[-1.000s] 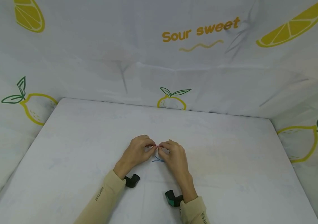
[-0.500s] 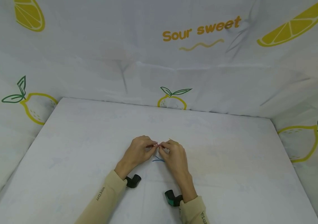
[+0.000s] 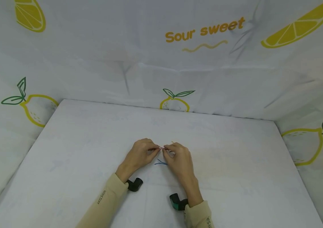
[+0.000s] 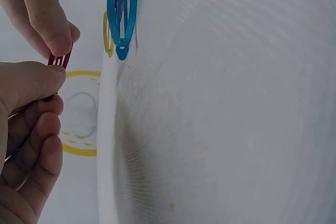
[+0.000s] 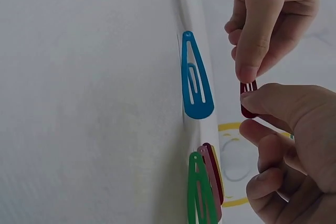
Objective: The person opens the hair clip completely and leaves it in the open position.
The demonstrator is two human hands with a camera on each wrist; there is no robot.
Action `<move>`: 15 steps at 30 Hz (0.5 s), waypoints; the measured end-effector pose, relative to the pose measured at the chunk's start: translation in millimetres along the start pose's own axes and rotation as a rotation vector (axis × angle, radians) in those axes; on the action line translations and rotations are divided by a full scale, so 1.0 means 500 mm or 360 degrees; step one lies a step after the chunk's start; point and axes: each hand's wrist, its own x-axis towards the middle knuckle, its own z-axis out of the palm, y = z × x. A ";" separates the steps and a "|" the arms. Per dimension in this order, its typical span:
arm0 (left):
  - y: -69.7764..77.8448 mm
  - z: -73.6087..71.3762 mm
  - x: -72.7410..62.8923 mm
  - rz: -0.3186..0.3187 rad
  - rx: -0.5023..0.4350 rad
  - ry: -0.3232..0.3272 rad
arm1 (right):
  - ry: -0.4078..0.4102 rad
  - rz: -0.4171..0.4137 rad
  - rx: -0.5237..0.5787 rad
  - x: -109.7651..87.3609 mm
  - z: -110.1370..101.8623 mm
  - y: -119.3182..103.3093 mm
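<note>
My left hand and right hand meet over the table's middle, fingertips close together. Between them is a small dark red snap hair clip. Thumb and fingers of the left hand pinch one part of it; those of the right pinch it near its rounded end. A slotted stretch of the clip shows between the thumbs in both wrist views, and the rest is covered. Just below the hands in the head view, a blue snap hair clip lies on the white table, partly hidden by the right hand.
In the right wrist view, a green clip, a pink clip and another dark red clip lie grouped on the table. A yellow clip peeks out behind the right hand. White cloth with printed lemons rises along the table's back edge.
The right hand has shifted slightly to the right, so the fingertips are a little further apart and more of the red clip shows. The left hand has barely moved; the blue clip stays put.
</note>
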 end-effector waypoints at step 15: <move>-0.002 -0.007 -0.003 -0.0009 -0.0054 0.0001 | -0.0029 -0.0007 -0.0002 -0.002 -0.007 0.006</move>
